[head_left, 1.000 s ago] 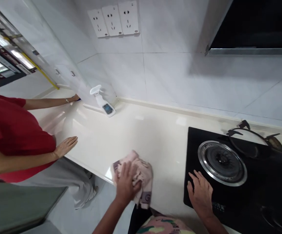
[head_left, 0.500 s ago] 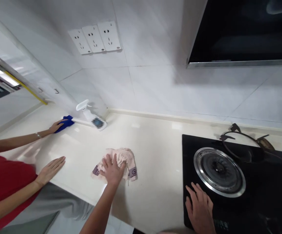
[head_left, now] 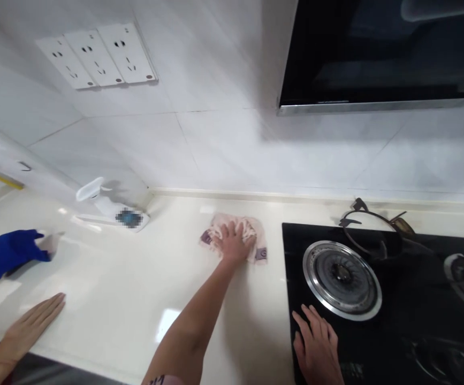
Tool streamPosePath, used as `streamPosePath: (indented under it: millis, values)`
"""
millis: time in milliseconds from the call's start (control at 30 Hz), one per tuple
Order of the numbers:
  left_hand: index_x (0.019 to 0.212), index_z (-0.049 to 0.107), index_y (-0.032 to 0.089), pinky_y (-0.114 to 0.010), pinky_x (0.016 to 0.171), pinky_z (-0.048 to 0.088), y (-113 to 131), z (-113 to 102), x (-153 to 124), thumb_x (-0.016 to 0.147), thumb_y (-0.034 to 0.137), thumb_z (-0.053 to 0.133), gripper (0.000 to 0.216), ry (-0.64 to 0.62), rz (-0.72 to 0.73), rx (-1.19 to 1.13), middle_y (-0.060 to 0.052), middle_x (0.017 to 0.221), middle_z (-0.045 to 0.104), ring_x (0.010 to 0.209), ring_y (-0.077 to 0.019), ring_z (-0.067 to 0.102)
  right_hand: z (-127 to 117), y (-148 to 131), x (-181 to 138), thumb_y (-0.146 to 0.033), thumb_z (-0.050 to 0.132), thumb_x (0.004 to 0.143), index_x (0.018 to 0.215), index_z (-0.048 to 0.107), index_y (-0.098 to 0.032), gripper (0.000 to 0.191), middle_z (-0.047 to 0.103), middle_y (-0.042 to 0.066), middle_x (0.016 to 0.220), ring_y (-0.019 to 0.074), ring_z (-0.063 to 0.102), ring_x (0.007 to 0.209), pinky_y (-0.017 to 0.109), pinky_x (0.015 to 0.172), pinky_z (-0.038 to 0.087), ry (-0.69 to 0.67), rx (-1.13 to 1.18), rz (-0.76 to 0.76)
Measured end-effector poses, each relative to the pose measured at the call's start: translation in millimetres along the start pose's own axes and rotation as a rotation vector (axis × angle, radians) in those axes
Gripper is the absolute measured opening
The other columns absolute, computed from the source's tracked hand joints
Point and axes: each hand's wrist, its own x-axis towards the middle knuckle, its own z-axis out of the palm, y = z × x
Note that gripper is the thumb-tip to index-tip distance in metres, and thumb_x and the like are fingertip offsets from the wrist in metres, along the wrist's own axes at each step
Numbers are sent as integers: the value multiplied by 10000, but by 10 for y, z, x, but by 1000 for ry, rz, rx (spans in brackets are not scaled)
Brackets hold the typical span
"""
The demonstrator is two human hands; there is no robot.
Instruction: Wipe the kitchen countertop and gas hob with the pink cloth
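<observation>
A pale pink towel [head_left: 258, 229] with purple-grey label ends lies bunched on the cream countertop, left of the black gas hob. My left hand [head_left: 234, 245] presses down on it from above, fingers bent into the folds. My right hand [head_left: 317, 342] rests at the hob's [head_left: 396, 299] left front part with its fingers apart and nothing in it. Just beyond those fingertips is a round burner [head_left: 342, 280] with a silver rim.
At left a co-worker's hand [head_left: 33, 323] lies flat on the counter, while their other holds a blue cloth [head_left: 13, 254]. A white spray bottle [head_left: 109, 208] lies by the wall. A pan support ring [head_left: 370, 230] leans behind the burner. The black hood [head_left: 376, 59] overhangs the hob.
My left hand has pushed the towel away from me and rightward, toward the hob and wall. The co-worker's blue cloth has come off the wall corner toward them. My view has shifted right.
</observation>
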Motion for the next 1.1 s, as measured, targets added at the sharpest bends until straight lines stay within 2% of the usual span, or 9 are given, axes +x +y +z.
streamPosePath:
  millis: [133, 233, 433, 533, 600, 733, 867, 967, 1100]
  values:
    - [1618, 439, 355, -778, 1229, -16, 428, 378, -499, 960, 687, 546, 744, -7, 312, -50, -92, 1742, 323, 1619, -446, 155, -76, -34, 35, -202, 508, 943, 1343, 622, -265, 421, 632, 106, 1445, 316, 538, 1391, 521, 1108, 371, -40, 9, 39]
    - [1620, 437, 327, -729, 1249, -8, 349, 528, -1019, 1002, 608, 527, 685, 60, 443, -82, -103, 1710, 390, 1599, -408, 241, -112, -44, 60, -203, 505, 947, 1337, 640, -264, 416, 633, 103, 1449, 310, 533, 1400, 513, 1114, 374, -69, 24, 63]
    - [1618, 431, 347, -647, 1271, 3, -548, 455, -2158, 955, 492, 621, 705, 152, 583, 79, -81, 1706, 402, 1590, -357, 282, -147, -32, 59, -232, 502, 966, 1339, 647, -249, 400, 629, 115, 1456, 311, 515, 1419, 520, 1128, 373, -95, 52, 65]
    - [1608, 457, 333, -634, 1272, 21, -1116, 361, -2623, 893, 465, 670, 758, 193, 479, 189, -107, 1694, 418, 1588, -378, 294, -135, -24, 44, -243, 491, 974, 1324, 646, -241, 383, 634, 122, 1443, 318, 519, 1411, 529, 1118, 379, -76, 59, 65]
    - [1567, 528, 327, -641, 1271, 53, -1471, 264, -2764, 862, 469, 687, 736, 204, 297, 235, -121, 1683, 432, 1581, -400, 307, -124, -23, 37, -245, 485, 977, 1318, 643, -236, 376, 637, 125, 1435, 320, 524, 1404, 536, 1115, 379, -66, 61, 67]
    - [1546, 555, 327, -723, 1234, 166, -1903, -24, -2516, 899, 499, 640, 675, 191, -171, 254, -118, 1712, 379, 1604, -423, 243, -116, -27, 43, -235, 480, 982, 1334, 625, -241, 381, 629, 124, 1447, 314, 515, 1417, 534, 1119, 380, -66, 56, 59]
    - [1586, 494, 319, -802, 1173, 226, -1727, -243, -1856, 976, 567, 541, 660, 171, -415, 196, -124, 1740, 318, 1606, -456, 198, -131, -45, 80, -221, 474, 986, 1335, 621, -244, 380, 628, 122, 1450, 307, 510, 1423, 530, 1121, 379, -65, 41, 55]
    - [1601, 476, 299, -824, 1170, 194, -1264, -215, -1484, 967, 584, 557, 699, 97, -364, 143, -126, 1750, 292, 1606, -486, 157, -143, -63, 109, -201, 459, 984, 1329, 627, -244, 387, 623, 120, 1459, 305, 508, 1426, 537, 1132, 376, -73, 47, 73]
    - [1602, 477, 291, -811, 1208, 71, -544, 97, -1492, 897, 514, 682, 767, 33, -9, 91, -136, 1751, 280, 1618, -485, 120, -129, -47, 110, -179, 461, 970, 1326, 637, -245, 403, 613, 118, 1460, 303, 502, 1428, 539, 1133, 387, -72, 99, 76]
